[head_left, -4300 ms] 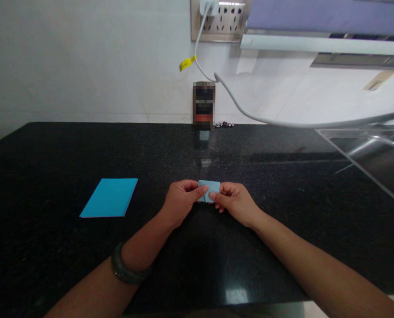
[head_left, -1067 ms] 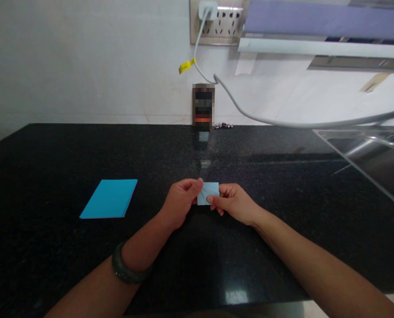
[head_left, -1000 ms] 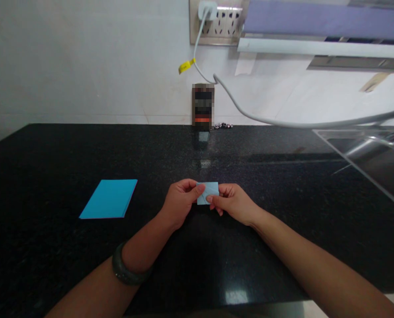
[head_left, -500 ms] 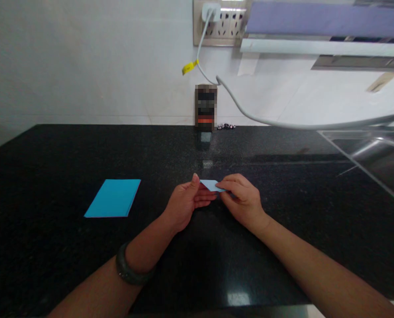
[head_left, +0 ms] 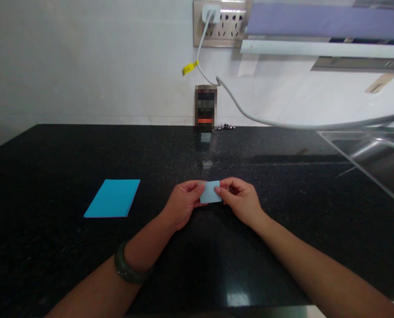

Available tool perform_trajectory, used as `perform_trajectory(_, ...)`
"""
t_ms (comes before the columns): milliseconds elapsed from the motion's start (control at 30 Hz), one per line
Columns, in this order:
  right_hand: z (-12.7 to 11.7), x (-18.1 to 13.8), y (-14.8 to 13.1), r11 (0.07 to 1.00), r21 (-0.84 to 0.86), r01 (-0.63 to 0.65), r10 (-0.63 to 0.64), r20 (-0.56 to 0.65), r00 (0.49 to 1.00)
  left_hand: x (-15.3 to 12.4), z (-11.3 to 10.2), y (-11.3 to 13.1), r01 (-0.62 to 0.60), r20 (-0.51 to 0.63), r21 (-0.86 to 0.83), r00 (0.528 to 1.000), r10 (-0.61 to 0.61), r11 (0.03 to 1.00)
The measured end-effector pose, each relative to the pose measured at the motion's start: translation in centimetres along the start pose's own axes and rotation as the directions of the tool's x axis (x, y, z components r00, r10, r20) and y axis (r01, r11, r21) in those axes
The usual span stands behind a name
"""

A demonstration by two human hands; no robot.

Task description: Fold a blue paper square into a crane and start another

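A small pale blue piece of folded paper [head_left: 210, 192] is held between my two hands above the dark counter. My left hand [head_left: 185, 201] pinches its left side, thumb on the near face and fingers behind. On the right edge, my right hand [head_left: 243, 198] grips it between thumb and fingers. The paper's broad face is turned toward me; its far side is hidden. A stack of bright blue paper sheets [head_left: 112, 198] lies flat on the counter, left of my hands.
The black speckled counter [head_left: 67, 274] runs to a tiled wall. A phone-like pixelated object [head_left: 206, 107] leans there beside a beaded string [head_left: 226, 126]. A white cable [head_left: 266, 121] hangs from the wall socket [head_left: 230, 24]. At the right is a metal sink [head_left: 378, 154].
The folded paper has turned so its face is toward me. My left thumb has come down onto it, and my right hand has shifted its hold to the right edge.
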State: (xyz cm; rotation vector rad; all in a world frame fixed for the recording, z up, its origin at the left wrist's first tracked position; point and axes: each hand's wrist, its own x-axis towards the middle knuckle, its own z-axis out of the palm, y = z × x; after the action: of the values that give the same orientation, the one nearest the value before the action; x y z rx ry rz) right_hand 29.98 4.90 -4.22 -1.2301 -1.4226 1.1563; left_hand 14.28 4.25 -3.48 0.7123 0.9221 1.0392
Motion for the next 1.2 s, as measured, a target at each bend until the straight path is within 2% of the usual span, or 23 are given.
perform_trajectory(133, -0.1, 0.0, 0.3, 1.0, -0.003, 0.024, -0.024, -0.017, 1.0, 0.0, 0.0, -0.1, 0.007, 0.001, 0.025, 1.0, -0.007, 1.0)
perform_trajectory(267, -0.4, -0.1, 0.2, 0.977, -0.087, 0.196, -0.197, -0.001, 0.98, 0.0, -0.1, 0.0, 0.024, 0.037, 0.025, 0.999, -0.024, 0.999)
perform_trajectory(433, -1.0, -0.1, 0.1, 0.838, -0.277, 0.47, -0.458, 0.111, 0.882, 0.1, -0.5, 0.0, 0.052, 0.074, -0.001, 0.996, -0.052, 0.999)
perform_trajectory(567, -1.3, -0.1, 0.1, 0.725, -0.301, 0.62, -0.6, 0.168, 0.782, 0.2, -0.7, 0.0, 0.051, 0.091, 0.02, 0.994, -0.053, 0.998)
perform_trajectory(833, -1.6, 0.0, 0.2, 0.663, -0.292, 0.69, -0.651, 0.231, 0.723, 0.1, -0.7, 0.2, 0.053, 0.109, 0.032, 0.992, -0.056, 0.998)
perform_trajectory(1067, -2.7, 0.3, 0.2, 0.571, -0.261, 0.779, -0.676, 0.39, 0.626, 0.0, -0.8, 0.3, 0.124, 0.176, -0.04, 0.978, -0.115, 0.992)
perform_trajectory(1200, -3.1, 0.4, -0.2, 0.527, -0.295, 0.797, -0.643, 0.474, 0.601, 0.0, -0.8, 0.4, 0.141, 0.184, -0.055, 0.975, -0.128, 0.989)
